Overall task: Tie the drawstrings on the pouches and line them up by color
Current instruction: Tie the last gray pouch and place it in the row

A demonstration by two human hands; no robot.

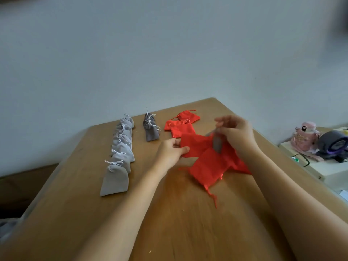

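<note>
Right hand [235,132] pinches dark grey pouch [217,145] over red pile [212,166]; left hand [172,150], 9 o'clock of it, grips red pouch [197,146]; contents unseen.

No readable text — nothing legible anywhere

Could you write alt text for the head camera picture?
Over a brown wooden table, a person's right hand holds up a small dark grey fabric pouch while the left hand pinches a loose red fabric pouch. Beyond lie rows of tied light grey pouches, dark grey pouches, red pouches.
</note>
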